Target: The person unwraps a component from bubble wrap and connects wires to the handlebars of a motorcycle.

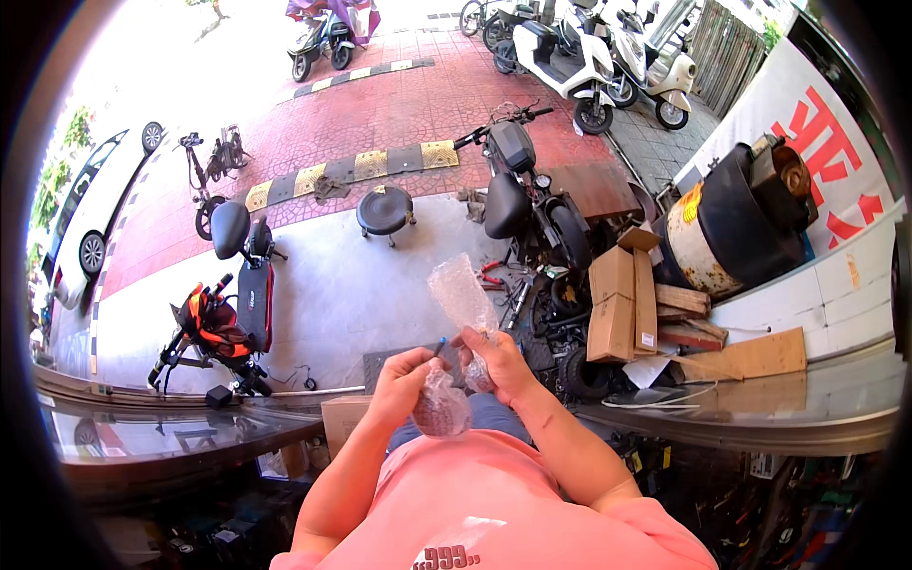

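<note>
Close in front of my body, both hands work on clear bubble wrap. My left hand (403, 378) is closed, its fingers pinching the top of a rounded bubble-wrapped bundle (443, 410) that hangs below. What lies inside the bundle cannot be made out. Just to its right, my right hand (500, 369) grips a bunched part of the wrap. From that hand a loose strip of bubble wrap (460, 290) sticks up and away from me. A small dark tip with a blue end (441, 345) shows by my left fingertips; its kind is unclear.
Ahead stands a round black stool (385, 211). An electric scooter with a seat (255, 294) is at the left, a dark electric bike (532, 195) at the right. Red-handled pliers (491, 276) and other tools lie nearby. Cardboard boxes (611, 304) stand before a barrel-shaped stove (727, 228).
</note>
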The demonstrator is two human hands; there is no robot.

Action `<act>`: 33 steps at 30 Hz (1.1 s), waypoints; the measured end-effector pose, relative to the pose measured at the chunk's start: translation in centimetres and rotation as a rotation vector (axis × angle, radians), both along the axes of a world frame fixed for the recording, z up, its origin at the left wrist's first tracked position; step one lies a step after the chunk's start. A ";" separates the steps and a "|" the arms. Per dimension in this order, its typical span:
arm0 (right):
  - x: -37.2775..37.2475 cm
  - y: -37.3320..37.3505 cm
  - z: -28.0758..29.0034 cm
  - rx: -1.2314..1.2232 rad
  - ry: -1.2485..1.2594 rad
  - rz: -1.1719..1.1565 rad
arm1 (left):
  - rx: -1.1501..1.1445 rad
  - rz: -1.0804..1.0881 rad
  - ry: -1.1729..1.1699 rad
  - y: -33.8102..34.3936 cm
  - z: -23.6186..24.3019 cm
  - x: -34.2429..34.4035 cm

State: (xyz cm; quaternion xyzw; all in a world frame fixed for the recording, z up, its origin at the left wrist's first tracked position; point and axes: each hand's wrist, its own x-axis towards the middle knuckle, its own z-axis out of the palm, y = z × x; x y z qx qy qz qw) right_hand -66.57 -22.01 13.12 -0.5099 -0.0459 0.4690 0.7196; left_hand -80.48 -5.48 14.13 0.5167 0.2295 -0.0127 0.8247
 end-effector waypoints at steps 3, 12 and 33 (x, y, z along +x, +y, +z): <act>7.3 6.6 -0.1 -0.174 -0.264 0.056 | -0.160 0.062 -0.070 7.4 1.2 5.7; 25.3 27.1 -5.7 -0.506 -1.056 0.220 | -0.288 -0.193 -0.060 28.9 -4.8 29.8; 61.5 40.8 -26.2 -0.180 0.043 -0.275 | -0.130 -0.675 0.480 47.6 -16.7 79.2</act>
